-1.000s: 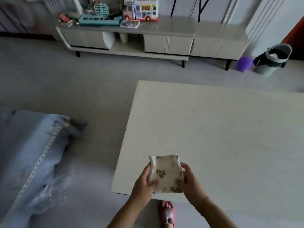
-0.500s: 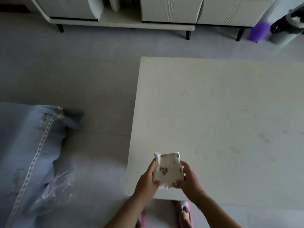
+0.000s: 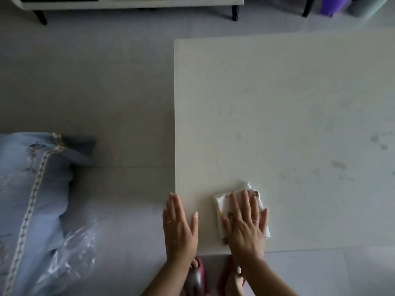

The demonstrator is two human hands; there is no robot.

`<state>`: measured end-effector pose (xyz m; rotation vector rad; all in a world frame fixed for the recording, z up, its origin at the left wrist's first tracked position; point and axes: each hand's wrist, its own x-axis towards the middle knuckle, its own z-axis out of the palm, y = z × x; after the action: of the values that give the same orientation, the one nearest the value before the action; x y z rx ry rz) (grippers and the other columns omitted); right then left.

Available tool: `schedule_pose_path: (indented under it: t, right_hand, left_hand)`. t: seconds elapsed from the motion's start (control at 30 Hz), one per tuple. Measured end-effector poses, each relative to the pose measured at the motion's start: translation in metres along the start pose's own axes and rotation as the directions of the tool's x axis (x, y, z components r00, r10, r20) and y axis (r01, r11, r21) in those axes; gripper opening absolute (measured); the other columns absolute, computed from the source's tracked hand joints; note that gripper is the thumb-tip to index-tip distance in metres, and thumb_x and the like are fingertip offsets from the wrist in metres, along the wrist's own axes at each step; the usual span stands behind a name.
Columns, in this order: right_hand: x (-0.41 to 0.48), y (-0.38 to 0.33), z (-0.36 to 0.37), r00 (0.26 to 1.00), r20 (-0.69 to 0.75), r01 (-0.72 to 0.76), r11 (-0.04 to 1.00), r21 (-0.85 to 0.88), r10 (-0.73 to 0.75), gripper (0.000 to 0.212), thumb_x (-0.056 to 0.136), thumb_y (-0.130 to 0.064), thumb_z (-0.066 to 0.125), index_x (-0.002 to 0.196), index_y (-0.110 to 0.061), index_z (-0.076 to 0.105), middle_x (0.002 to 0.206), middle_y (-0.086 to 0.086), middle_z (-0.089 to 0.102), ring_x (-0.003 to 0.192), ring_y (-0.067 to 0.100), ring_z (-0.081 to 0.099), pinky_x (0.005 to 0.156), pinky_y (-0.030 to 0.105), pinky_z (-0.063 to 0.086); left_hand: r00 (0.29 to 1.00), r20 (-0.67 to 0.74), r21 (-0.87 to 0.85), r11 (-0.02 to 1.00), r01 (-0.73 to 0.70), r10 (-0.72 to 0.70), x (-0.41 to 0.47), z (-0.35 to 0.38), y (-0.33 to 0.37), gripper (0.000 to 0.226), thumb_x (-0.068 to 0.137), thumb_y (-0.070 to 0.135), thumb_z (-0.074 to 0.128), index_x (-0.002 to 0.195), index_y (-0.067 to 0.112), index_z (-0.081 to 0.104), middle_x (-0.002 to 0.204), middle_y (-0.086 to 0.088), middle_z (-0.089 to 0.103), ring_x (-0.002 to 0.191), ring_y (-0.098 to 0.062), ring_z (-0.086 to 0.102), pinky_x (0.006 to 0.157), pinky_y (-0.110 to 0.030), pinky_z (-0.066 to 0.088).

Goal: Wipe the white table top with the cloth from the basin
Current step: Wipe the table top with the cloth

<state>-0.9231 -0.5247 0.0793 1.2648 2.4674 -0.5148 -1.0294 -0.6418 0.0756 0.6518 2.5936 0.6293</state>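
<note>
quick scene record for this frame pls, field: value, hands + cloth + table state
left hand: flat, palm down on the table's near left corner, empty
right hand: flat, pressing the cloth onto the table
cloth: folded, white with small prints, near the front edge
table: white top, faint smudges to the right
wiping: at near left corner

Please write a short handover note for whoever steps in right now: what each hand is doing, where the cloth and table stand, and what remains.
Right hand: flat, palm down, pressing the folded cloth onto the table top near its front left corner.
Left hand: open and flat on the table's left edge, holding nothing.
Done: cloth is on the surface, ready to wipe.
Left: nearly the whole top; faint smudges show to the right of the cloth. No basin is in view.
</note>
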Motion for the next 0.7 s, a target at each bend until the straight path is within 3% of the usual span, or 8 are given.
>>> schedule_pose_path:
  t: [0.13, 0.2, 0.3, 0.33, 0.4, 0.5, 0.63, 0.7]
  right_hand:
    - [-0.002, -0.022, 0.019, 0.985, -0.145, -0.083, 0.992, 0.094, 0.096, 0.067, 0.089, -0.057, 0.011, 0.148, -0.027, 0.010, 0.158, 0.002, 0.001, 0.146, 0.022, -0.005, 0.116, 0.047, -0.008]
    - [-0.019, -0.047, 0.031, 0.991, -0.107, 0.088, 0.994, 0.061, -0.081, 0.066, 0.087, -0.049, 0.029, 0.147, -0.022, 0.025, 0.156, 0.005, 0.020, 0.146, 0.028, 0.007, 0.113, 0.052, 0.004]
    - [-0.043, -0.062, 0.049, 0.916, -0.006, 0.399, 0.913, -0.089, -0.401, 0.074, 0.081, -0.045, 0.040, 0.149, -0.025, 0.018, 0.156, 0.002, 0.022, 0.144, 0.032, 0.010, 0.109, 0.056, 0.013]
    - [-0.039, -0.055, 0.050, 0.891, -0.010, 0.451, 0.885, -0.113, -0.455, 0.074, 0.081, -0.048, 0.041, 0.148, -0.027, 0.020, 0.156, 0.001, 0.024, 0.143, 0.031, 0.013, 0.109, 0.055, 0.014]
    - [-0.023, -0.030, 0.042, 0.872, -0.016, 0.481, 0.862, -0.161, -0.490, 0.071, 0.080, -0.055, 0.043, 0.144, -0.029, 0.031, 0.154, 0.001, 0.028, 0.143, 0.029, 0.021, 0.109, 0.053, 0.018]
    - [0.013, 0.024, 0.016, 0.958, -0.140, 0.229, 0.960, -0.160, -0.252, 0.069, 0.084, -0.059, 0.031, 0.145, -0.028, 0.030, 0.156, 0.001, 0.018, 0.145, 0.026, 0.015, 0.114, 0.049, 0.010]
    - [0.041, 0.033, -0.005, 0.960, -0.170, -0.216, 0.975, 0.059, 0.223, 0.067, 0.089, -0.059, 0.012, 0.149, -0.033, -0.003, 0.152, -0.007, -0.023, 0.142, 0.017, -0.023, 0.115, 0.047, -0.012]
    - [0.032, -0.010, 0.006, 0.965, -0.159, -0.197, 0.976, 0.091, 0.209, 0.064, 0.094, -0.051, 0.025, 0.150, -0.032, 0.000, 0.151, -0.006, -0.020, 0.144, 0.026, -0.015, 0.114, 0.052, -0.010]
  left_hand:
    - [0.999, 0.034, -0.234, 0.972, 0.019, -0.011, -0.003, 0.016, -0.019, 0.067, 0.093, 0.039, 0.033, 0.144, 0.024, -0.008, 0.155, 0.009, -0.003, 0.145, -0.009, 0.005, 0.116, -0.023, 0.014]
    - [0.999, 0.040, -0.304, 0.952, 0.032, -0.021, -0.003, 0.015, -0.022, 0.063, 0.094, 0.039, 0.029, 0.144, 0.030, -0.008, 0.154, 0.015, -0.003, 0.142, 0.000, 0.011, 0.110, -0.008, 0.012]
    - [0.997, 0.056, -0.359, 0.931, 0.070, -0.053, -0.004, 0.014, -0.028, 0.055, 0.095, 0.038, 0.028, 0.144, 0.036, 0.001, 0.151, 0.022, 0.006, 0.120, 0.029, 0.023, 0.090, 0.009, 0.017]
    - [0.997, 0.056, -0.354, 0.933, 0.061, -0.044, -0.004, 0.013, -0.030, 0.055, 0.096, 0.039, 0.028, 0.144, 0.035, 0.003, 0.151, 0.021, 0.007, 0.121, 0.032, 0.019, 0.091, 0.009, 0.015]
    - [0.998, 0.068, -0.340, 0.940, 0.039, -0.017, -0.005, 0.010, -0.032, 0.054, 0.099, 0.036, 0.030, 0.144, 0.033, 0.001, 0.153, 0.018, 0.007, 0.134, 0.016, 0.013, 0.101, 0.003, 0.011]
    - [0.995, 0.096, -0.354, 0.934, 0.047, -0.013, -0.006, 0.007, -0.031, 0.057, 0.097, 0.037, 0.029, 0.143, 0.036, -0.005, 0.153, 0.021, 0.001, 0.138, 0.009, 0.008, 0.103, 0.001, 0.009]
    - [0.997, 0.077, -0.371, 0.928, 0.024, 0.005, -0.007, 0.004, -0.026, 0.057, 0.097, 0.041, 0.026, 0.143, 0.034, -0.007, 0.153, 0.019, -0.001, 0.137, 0.008, 0.007, 0.107, -0.006, 0.012]
    - [0.997, 0.077, -0.367, 0.930, 0.014, 0.015, -0.006, 0.003, -0.025, 0.060, 0.095, 0.038, 0.029, 0.143, 0.032, -0.006, 0.152, 0.017, -0.001, 0.139, 0.004, 0.010, 0.109, -0.011, 0.014]
